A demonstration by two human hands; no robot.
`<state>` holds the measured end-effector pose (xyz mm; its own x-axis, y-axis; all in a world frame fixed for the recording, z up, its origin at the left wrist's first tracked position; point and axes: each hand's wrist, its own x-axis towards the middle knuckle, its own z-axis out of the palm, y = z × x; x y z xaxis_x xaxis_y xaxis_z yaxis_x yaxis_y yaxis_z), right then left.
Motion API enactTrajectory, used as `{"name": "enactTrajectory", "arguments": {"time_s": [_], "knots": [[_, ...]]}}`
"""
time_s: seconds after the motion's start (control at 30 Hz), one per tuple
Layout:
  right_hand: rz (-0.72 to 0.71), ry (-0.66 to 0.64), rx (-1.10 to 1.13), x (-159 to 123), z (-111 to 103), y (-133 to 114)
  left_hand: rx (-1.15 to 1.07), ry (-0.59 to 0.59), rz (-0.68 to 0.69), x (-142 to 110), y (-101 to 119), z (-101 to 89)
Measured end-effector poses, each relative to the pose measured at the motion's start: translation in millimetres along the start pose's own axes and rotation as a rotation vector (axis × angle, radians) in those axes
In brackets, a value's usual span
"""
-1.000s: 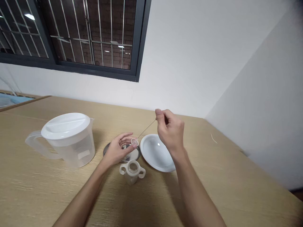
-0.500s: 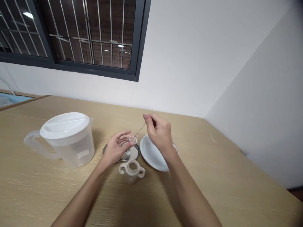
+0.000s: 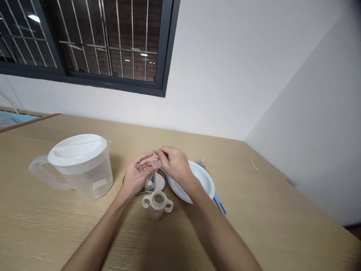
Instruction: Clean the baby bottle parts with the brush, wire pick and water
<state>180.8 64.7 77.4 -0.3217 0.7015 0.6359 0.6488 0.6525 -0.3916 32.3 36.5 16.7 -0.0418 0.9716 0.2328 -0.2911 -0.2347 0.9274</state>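
In my left hand [image 3: 137, 172] a small translucent round piece with a ring-like rim [image 3: 155, 163] is held between thumb and fingers. My right hand [image 3: 172, 161] is closed in a pinch right beside it. A thin wire-like stick is in that pinch; most of it is hidden by the fingers now. Below my hands stands a pale two-handled baby bottle body [image 3: 158, 205] with an open top. Behind it, partly under my left hand, is a dark-rimmed round dish [image 3: 166, 182] with a small clear part [image 3: 149, 184] in it.
A white bowl [image 3: 207, 178] sits under my right forearm, with a blue handle [image 3: 220, 204] sticking out beside it. To the left stands a lidded translucent pitcher [image 3: 81, 165]. A thin pale strip [image 3: 254, 165] lies on the table at right. Behind is a wall with a barred window.
My right hand has moved left and down, close to the round piece, so less of the thin stick shows. The blue handle beside the bowl has come into sight.
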Motion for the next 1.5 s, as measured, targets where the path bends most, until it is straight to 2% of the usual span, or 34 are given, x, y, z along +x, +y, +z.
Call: {"name": "enactTrajectory", "arguments": {"time_s": [0.13,0.33,0.67,0.93,1.33,1.5], "knots": [[-0.032,-0.099,-0.094,-4,7,-3,-0.003,0.024,0.048,2,2,-2.5],[-0.006,-0.115,-0.153,-4,8,-5,0.025,-0.002,0.046,4,-6,-5.3],[0.029,0.126,-0.069,2,-12,-1,0.111,-0.029,-0.006,-2,5,-0.8],[0.033,0.213,-0.003,5,-27,0,0.078,-0.042,-0.051,-4,11,3.3],[0.089,0.297,-0.002,6,-41,5,0.135,-0.078,-0.042,-6,8,2.6],[0.104,0.357,-0.005,6,-58,5,0.209,-0.110,-0.027,-4,-1,-0.8]]}}
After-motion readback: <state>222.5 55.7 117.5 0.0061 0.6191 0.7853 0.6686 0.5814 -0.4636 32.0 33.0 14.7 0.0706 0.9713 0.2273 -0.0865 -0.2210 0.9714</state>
